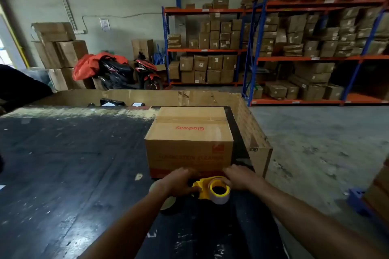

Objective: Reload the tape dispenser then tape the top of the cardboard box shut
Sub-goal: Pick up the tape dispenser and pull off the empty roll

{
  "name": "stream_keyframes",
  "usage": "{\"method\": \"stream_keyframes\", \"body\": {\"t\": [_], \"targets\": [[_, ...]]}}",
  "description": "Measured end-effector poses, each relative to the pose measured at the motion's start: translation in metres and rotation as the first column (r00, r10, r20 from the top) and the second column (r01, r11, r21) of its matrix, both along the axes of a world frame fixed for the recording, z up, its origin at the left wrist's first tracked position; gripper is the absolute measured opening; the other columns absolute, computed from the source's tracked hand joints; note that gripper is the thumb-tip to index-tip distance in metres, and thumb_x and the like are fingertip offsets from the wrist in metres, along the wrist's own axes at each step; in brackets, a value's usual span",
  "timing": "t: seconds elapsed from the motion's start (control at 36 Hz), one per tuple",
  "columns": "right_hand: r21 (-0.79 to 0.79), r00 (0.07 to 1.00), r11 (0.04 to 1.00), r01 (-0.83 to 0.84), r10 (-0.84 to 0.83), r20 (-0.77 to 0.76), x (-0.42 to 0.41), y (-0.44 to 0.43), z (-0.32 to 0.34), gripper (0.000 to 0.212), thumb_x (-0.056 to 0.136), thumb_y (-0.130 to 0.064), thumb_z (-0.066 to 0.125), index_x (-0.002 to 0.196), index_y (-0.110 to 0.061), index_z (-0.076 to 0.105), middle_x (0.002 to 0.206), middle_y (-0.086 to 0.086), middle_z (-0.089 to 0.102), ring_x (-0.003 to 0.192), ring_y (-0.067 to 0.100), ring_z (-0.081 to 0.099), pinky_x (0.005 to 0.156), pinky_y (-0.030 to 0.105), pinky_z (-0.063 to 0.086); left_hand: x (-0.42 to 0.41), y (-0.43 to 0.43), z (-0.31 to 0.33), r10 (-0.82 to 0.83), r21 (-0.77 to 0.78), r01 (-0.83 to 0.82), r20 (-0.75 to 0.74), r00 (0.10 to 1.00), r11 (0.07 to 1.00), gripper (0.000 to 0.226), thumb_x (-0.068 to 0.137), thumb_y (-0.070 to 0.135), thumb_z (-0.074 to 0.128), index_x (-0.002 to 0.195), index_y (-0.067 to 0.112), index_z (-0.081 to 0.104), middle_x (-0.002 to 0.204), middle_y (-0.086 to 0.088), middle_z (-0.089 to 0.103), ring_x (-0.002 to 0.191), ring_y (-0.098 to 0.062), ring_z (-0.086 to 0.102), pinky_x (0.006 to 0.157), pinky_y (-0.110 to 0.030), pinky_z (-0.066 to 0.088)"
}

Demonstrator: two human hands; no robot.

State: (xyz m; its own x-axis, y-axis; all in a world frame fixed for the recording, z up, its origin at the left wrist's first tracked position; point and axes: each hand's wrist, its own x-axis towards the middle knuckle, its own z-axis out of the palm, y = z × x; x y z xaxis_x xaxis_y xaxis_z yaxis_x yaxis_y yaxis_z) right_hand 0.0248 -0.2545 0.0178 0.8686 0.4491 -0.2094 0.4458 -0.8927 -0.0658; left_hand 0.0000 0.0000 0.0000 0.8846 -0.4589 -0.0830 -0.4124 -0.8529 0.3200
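Observation:
A brown cardboard box (189,134) with red "Glodway" print stands on the dark worktable (73,164), its top flaps folded down with a seam across. Just in front of the box, a yellow tape dispenser (202,188) holds a roll of clear tape (220,192) with a yellow core. My left hand (179,180) grips the dispenser's left side. My right hand (237,176) rests against the roll's right side, fingers curled on it. A second tape roll (168,205) lies on the table under my left wrist, mostly hidden.
A low cardboard wall (250,123) borders the table's far and right edges. Behind it lie dark packets (111,102). Shelving (294,52) full of boxes, a motorbike (126,73) and stacked cartons (61,52) fill the back. A blue object (357,199) sits on the floor at right.

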Motion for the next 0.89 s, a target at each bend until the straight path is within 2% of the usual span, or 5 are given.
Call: {"method": "stream_keyframes", "body": {"t": [0.11, 0.28, 0.47, 0.67, 0.89], "targets": [[-0.017, 0.997, 1.000, 0.006, -0.007, -0.077, -0.001, -0.001, -0.018, 0.038, 0.104, -0.040, 0.051, 0.127, -0.010, 0.057, 0.133, 0.020, 0.061, 0.116, 0.038, 0.062, 0.086, 0.043, 0.047, 0.002, -0.009, -0.027, 0.059, 0.038, -0.055, -0.092, 0.994, 0.998, 0.079, 0.088, 0.058, 0.073, 0.154, 0.027, 0.044, 0.154, -0.002, 0.054, 0.139, -0.025, 0.054, 0.111, -0.044, 0.048], [0.014, 0.997, 1.000, 0.004, -0.003, -0.080, 0.007, -0.003, -0.038, 0.052, 0.107, -0.041, 0.047, 0.147, -0.009, 0.041, 0.144, 0.020, 0.050, 0.124, 0.040, 0.057, 0.099, 0.047, 0.047, 0.004, -0.022, -0.046, 0.137, -0.035, -0.141, -0.092, 0.986, 0.989, 0.080, 0.092, 0.037, 0.076, 0.160, 0.022, 0.036, 0.163, -0.004, 0.045, 0.148, -0.025, 0.046, 0.118, -0.044, 0.042], [0.059, 0.996, 0.998, -0.007, 0.012, -0.083, 0.014, -0.006, -0.056, 0.042, 0.104, -0.034, 0.054, 0.139, -0.011, 0.045, 0.135, 0.021, 0.057, 0.118, 0.040, 0.060, 0.093, 0.046, 0.050, 0.004, -0.025, -0.055, 0.213, -0.053, -0.219, -0.100, 0.972, 0.974, 0.058, 0.087, 0.032, 0.080, 0.138, 0.020, 0.055, 0.142, -0.003, 0.059, 0.129, -0.024, 0.059, 0.105, -0.040, 0.050], [0.068, 0.995, 0.998, -0.007, 0.014, -0.101, 0.018, -0.004, -0.060, 0.030, 0.099, -0.015, 0.057, 0.127, -0.007, 0.052, 0.124, 0.021, 0.063, 0.109, 0.040, 0.064, 0.072, 0.037, 0.040, -0.002, -0.028, -0.054, 0.182, -0.032, -0.187, -0.108, 0.977, 0.982, 0.055, 0.090, 0.037, 0.077, 0.136, 0.022, 0.053, 0.133, -0.005, 0.066, 0.121, -0.024, 0.063, 0.096, -0.037, 0.051], [0.036, 0.982, 0.999, -0.026, 0.032, -0.185, 0.008, 0.004, -0.047, 0.042, 0.091, -0.006, 0.062, 0.130, -0.013, 0.048, 0.119, 0.017, 0.061, 0.107, 0.037, 0.063, 0.071, 0.038, 0.043, -0.017, -0.029, -0.046, 0.115, -0.074, -0.115, -0.005, 0.993, 0.991, 0.055, 0.088, 0.046, 0.076, 0.135, 0.025, 0.056, 0.125, -0.001, 0.072, 0.111, -0.021, 0.069, 0.088, -0.038, 0.057]]}}
